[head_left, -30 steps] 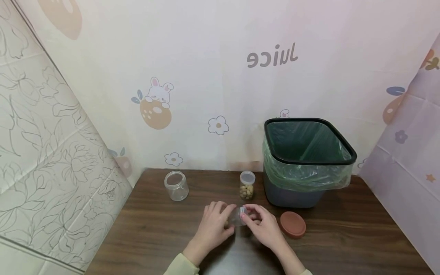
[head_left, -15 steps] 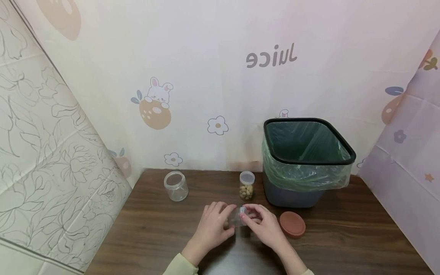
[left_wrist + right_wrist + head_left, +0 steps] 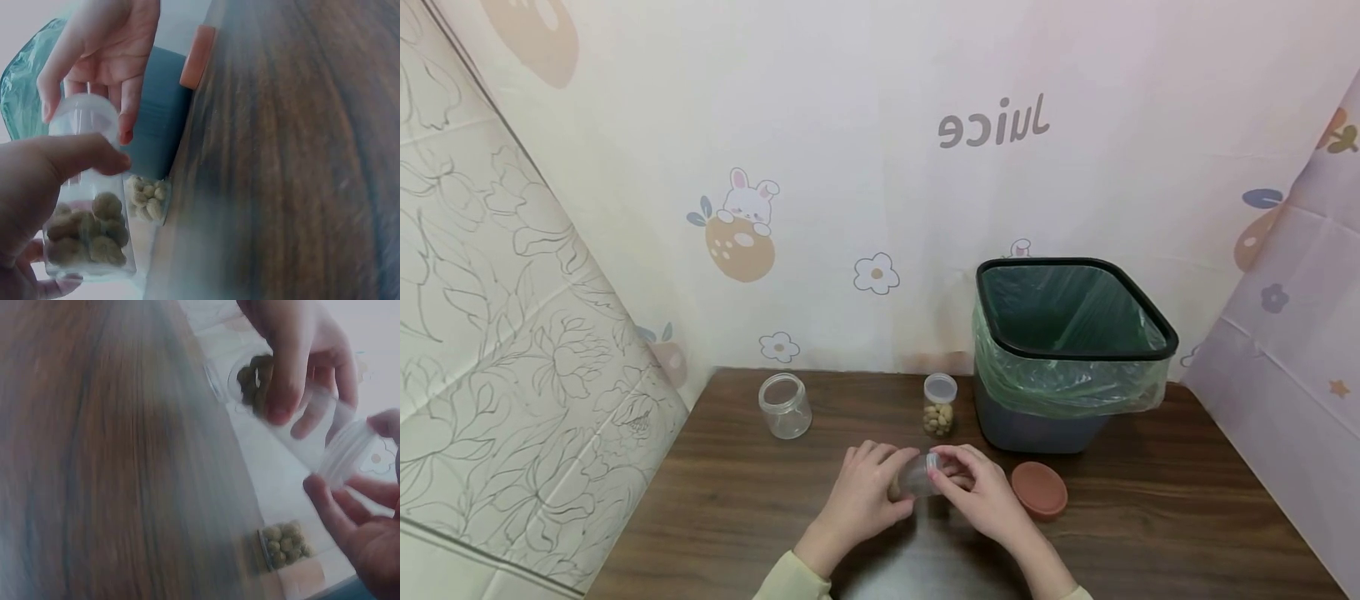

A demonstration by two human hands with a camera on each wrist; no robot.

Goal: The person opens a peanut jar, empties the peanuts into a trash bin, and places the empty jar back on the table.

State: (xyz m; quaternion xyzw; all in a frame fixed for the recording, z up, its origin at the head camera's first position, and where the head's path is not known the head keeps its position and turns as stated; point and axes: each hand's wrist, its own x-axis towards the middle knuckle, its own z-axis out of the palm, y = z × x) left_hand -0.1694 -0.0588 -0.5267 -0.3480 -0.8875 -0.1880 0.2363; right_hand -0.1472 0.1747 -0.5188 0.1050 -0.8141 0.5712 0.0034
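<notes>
My left hand [image 3: 867, 490] grips a small clear plastic jar [image 3: 94, 244] around its body, above the table. Tan, rounded nut-like pieces, perhaps shelled nuts, lie at its bottom end. The jar is tilted in the head view, its lid end toward the right. My right hand [image 3: 977, 493] pinches the translucent screw lid [image 3: 345, 453] between thumb and fingers. That lid sits at the jar's mouth; whether it is threaded tight is unclear. A similar lidded jar [image 3: 938, 417] with the same pieces stands upright just beyond the hands.
A wide clear jar [image 3: 787, 414] without a lid stands at the back left. A reddish-brown round disc [image 3: 1039, 489] lies right of my right hand. Behind it is a dark bin [image 3: 1037, 429] with a green liner. Patterned cloth walls border the wooden table [image 3: 730, 517].
The held jar and its lid have shifted very slightly to the right, and a little more of the jar's clear side shows between the hands. Everything else stays in place.
</notes>
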